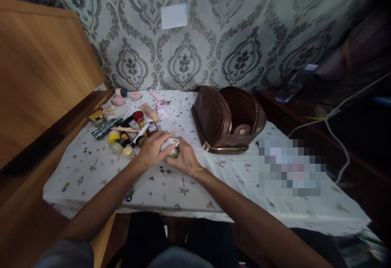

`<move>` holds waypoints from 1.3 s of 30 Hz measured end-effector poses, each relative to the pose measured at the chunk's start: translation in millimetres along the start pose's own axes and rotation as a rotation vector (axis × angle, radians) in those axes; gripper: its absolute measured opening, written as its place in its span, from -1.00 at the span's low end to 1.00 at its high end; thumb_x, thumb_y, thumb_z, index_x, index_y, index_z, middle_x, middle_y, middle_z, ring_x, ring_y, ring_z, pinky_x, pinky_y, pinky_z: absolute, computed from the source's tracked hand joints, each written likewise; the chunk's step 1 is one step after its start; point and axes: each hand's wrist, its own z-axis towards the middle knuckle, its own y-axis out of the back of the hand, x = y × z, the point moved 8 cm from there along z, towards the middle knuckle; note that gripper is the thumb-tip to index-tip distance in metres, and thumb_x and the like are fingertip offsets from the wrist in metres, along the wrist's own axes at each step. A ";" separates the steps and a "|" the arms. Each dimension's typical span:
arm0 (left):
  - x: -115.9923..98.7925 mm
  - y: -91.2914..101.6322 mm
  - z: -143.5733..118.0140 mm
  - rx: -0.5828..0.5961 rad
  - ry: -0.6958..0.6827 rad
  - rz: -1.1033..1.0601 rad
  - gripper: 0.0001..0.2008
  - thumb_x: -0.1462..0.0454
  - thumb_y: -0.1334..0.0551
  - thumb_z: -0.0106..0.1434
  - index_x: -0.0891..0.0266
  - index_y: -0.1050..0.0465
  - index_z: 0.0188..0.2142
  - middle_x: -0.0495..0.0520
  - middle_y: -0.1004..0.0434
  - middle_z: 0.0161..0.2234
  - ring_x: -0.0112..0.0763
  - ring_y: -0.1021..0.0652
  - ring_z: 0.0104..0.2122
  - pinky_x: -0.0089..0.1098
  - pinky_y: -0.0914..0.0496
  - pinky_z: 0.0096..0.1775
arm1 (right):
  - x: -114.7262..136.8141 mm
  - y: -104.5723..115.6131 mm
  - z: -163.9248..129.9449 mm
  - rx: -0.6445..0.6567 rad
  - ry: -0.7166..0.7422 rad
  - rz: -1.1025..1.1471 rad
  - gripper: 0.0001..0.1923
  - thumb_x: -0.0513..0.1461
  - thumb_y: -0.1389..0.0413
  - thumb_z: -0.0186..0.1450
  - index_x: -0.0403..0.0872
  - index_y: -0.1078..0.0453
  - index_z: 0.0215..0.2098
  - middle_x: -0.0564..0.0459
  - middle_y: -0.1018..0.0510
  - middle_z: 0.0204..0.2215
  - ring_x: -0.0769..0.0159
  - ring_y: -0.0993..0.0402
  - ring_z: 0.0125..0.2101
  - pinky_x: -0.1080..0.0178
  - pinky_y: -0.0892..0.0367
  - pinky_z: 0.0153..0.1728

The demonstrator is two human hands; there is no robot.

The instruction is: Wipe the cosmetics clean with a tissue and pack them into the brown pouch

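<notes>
A table under a white patterned cloth point(91, 170) carries everything. Small cosmetic jars and tubes point(122, 125) lie scattered just left of and beyond the hands; an open brown bag point(229, 121) sits to their right.

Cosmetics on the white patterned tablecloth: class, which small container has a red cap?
The small jar with the red cap, in the cluster beyond the left hand; its neighbours have yellow, gold or pink tops.

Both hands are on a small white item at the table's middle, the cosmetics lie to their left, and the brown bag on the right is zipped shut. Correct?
Not quite: in the head view the brown bag is unzipped and gaping open. The rest holds: left hand and right hand meet on the small white item, cosmetics to their left.
</notes>
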 end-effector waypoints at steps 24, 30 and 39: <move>35.9 -7.5 -12.1 -0.107 0.402 -0.363 -0.73 0.12 -0.20 0.27 0.16 -0.31 -0.09 -0.09 -0.42 -0.48 -0.45 -0.42 -0.56 -0.44 -0.30 -0.48 | -34.1 13.8 5.5 -0.086 -0.294 0.194 -0.48 0.03 -0.29 0.07 -0.07 -0.40 -0.10 0.08 -0.49 -0.34 0.28 -0.36 -0.34 0.23 -0.28 -0.27; 17.1 12.8 -9.6 -0.205 0.196 -0.227 -0.63 0.04 -0.20 0.30 0.20 -0.36 0.00 0.09 -0.47 -0.14 -0.27 -0.50 -0.21 -0.32 -0.38 -0.15 | -24.1 -0.1 3.7 0.008 -0.373 0.880 -0.60 0.04 -0.23 0.16 -0.02 -0.39 -0.18 0.15 -0.41 -0.42 0.42 -0.27 -0.51 0.33 -0.20 -0.51; 7.6 3.3 -8.0 -0.169 -0.008 0.020 -0.34 -0.10 -0.20 0.29 0.17 -0.23 0.27 0.24 -0.32 0.10 -0.05 -0.38 0.12 -0.11 -0.29 0.13 | -14.6 -7.9 -1.0 0.106 -0.424 1.133 -0.50 0.05 -0.31 0.10 0.00 -0.43 -0.08 0.11 -0.50 -0.38 0.39 -0.39 -0.47 0.35 -0.20 -0.54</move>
